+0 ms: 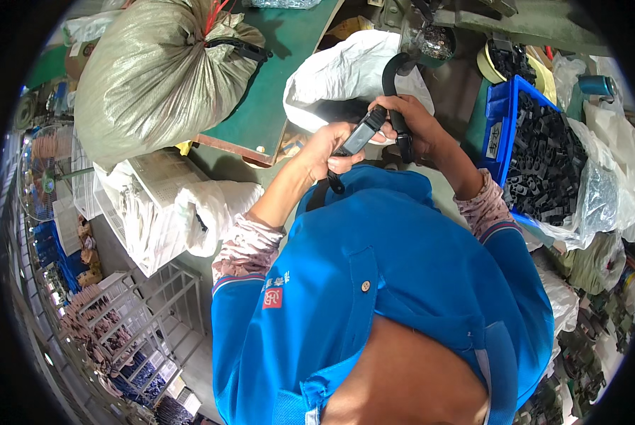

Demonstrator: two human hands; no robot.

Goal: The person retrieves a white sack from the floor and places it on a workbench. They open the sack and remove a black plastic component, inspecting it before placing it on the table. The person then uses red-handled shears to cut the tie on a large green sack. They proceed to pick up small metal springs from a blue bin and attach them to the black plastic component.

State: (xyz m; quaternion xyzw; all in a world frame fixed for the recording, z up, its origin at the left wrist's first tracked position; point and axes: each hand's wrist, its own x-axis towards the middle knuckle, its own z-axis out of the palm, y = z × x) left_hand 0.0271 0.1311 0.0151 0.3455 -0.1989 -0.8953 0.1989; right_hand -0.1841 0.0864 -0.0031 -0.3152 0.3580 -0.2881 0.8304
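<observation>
In front of my chest, my left hand (340,147) is closed round an oblong black-and-grey plastic part (360,134), which lies tilted between both hands. My right hand (415,119) grips a curved black strip (390,74) that bends upward past the knuckles and hangs below the palm. The fingertips of that hand also touch the upper end of the plastic part. A short dark end piece (336,183) sticks out under my left hand. Just beyond the hands lies an open white sack (324,78), its inside dark.
A full woven sack (158,85) tied with red string rests on the green table (243,142) at left. To the right, a blue bin (498,131) holds many small black plastic parts (544,166). A yellow tub (486,65) stands behind it. Metal racks (163,312) are at lower left.
</observation>
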